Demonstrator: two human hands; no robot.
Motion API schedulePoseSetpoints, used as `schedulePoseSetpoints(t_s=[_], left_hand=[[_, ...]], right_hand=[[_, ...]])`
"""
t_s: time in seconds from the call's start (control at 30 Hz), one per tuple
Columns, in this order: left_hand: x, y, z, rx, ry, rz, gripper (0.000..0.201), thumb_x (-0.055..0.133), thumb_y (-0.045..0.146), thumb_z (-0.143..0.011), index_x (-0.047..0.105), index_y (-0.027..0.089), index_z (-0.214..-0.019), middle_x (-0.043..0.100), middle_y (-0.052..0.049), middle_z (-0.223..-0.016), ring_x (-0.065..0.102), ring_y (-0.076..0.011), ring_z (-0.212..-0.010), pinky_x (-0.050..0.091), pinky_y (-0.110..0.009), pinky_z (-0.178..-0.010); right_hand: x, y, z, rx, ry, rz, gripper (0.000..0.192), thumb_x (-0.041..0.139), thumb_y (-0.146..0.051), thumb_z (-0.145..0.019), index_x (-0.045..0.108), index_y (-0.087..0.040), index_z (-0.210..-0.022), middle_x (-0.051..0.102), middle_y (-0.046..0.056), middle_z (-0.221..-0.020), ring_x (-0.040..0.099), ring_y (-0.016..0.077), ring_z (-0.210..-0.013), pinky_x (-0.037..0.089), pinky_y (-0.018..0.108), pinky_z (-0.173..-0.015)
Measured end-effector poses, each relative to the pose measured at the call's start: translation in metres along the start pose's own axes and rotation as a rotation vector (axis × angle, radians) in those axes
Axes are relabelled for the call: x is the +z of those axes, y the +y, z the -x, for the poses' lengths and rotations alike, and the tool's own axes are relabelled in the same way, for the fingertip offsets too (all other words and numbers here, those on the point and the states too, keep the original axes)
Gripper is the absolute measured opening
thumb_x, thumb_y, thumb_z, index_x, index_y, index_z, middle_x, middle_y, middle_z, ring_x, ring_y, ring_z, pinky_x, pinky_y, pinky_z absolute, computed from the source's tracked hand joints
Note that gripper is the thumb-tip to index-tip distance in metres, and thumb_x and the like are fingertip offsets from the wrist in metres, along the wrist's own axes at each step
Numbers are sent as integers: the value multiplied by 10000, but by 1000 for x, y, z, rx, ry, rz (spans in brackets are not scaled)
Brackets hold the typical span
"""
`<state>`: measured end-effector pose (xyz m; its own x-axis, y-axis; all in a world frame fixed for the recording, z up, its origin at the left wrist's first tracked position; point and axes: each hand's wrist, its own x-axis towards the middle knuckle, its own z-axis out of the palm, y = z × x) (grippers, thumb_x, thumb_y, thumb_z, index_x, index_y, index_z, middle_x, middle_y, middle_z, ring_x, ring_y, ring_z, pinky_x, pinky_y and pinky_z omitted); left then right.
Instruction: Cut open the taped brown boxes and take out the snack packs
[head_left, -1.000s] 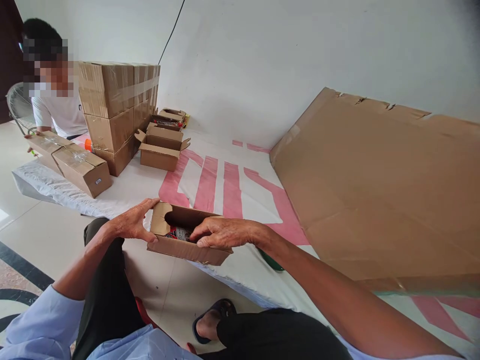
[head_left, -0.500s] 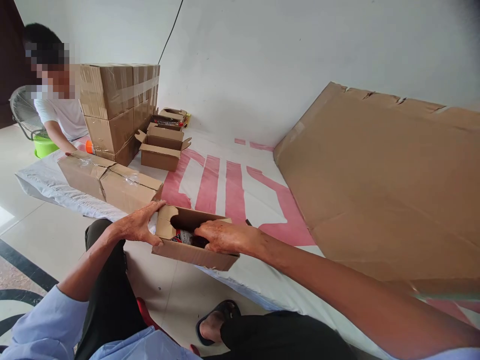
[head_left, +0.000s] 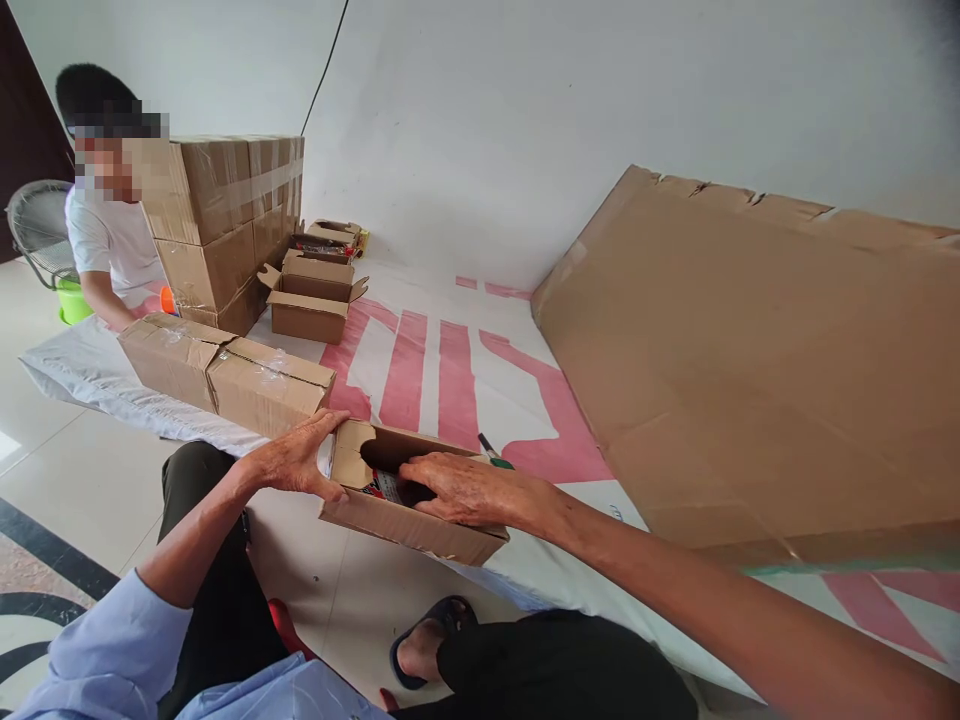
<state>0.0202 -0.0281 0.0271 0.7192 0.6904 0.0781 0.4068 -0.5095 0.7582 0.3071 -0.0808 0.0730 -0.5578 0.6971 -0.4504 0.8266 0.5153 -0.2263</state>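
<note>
A narrow open cardboard box (head_left: 412, 540) lies in front of me at the table's near edge. My left hand (head_left: 304, 460) clasps its left end, the thumb on the near side and the fingers across the far corner. Into the opening reaches my right hand (head_left: 457, 487), its fingers bent and close together; their tips are hidden inside. Left of those fingers, a red, black and white printed packet (head_left: 386, 486) shows in the box. Whether the right hand grips anything in there is hidden.
Taped cartons (head_left: 262, 385) lie end to end on the left, by a co-worker (head_left: 112, 240). Behind them rise stacked cartons (head_left: 217, 200) and an open box (head_left: 307, 310). A green-and-black tool (head_left: 495, 455) is beyond my box. A large cardboard sheet (head_left: 750, 370) leans at right.
The open box and both my hands appear slightly further right and lower, as the view has shifted. More of the green-and-black tool shows. My right hand stays in the box.
</note>
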Motion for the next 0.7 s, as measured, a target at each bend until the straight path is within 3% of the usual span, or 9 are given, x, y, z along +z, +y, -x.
schedulePoseSetpoints(t_s=[0.1,0.2,0.33,0.47,0.7], left_hand=[[-1,2,-1,6,6,-7,1116,955,389,-601,482,221,-1597,572,-173,-1517,560,-416,-1397,485,-581,-1178],[-3,6,-2,-1,5,-4,1077,950,396,-604,509,209,-1569,586,-168,-1476,585,-411,-1354,504,-573,-1150],[-3,7,-1,-5,-3,-19,1050,937,398,-624,506,206,-1562,598,-154,-1429,597,-398,-1328,509,-567,-1141],[0,9,-1,3,9,-27,1064,936,385,-634,479,224,-1581,582,-152,-1446,574,-394,-1354,488,-572,-1163],[5,22,-16,8,41,22,1086,935,410,-632,472,207,-1593,582,-164,-1425,599,-402,-1321,540,-571,-1087]], right_hand=[[5,0,-4,-88,71,43,192,574,-165,-969,762,-184,-1004,784,121,-1120,730,266,-1010,483,343,-870],[10,-1,-7,-106,156,110,244,524,-134,-1003,732,-191,-888,781,97,-998,697,223,-882,427,328,-773],[9,-3,-4,-34,343,168,300,442,-126,-1034,696,-189,-886,757,81,-906,637,197,-773,318,333,-645],[-8,1,14,-13,526,165,309,413,-186,-1054,679,-210,-898,744,72,-901,635,196,-802,320,320,-662],[-45,4,41,198,454,105,346,397,-317,-1071,667,-251,-865,723,47,-803,591,207,-715,328,333,-683]])
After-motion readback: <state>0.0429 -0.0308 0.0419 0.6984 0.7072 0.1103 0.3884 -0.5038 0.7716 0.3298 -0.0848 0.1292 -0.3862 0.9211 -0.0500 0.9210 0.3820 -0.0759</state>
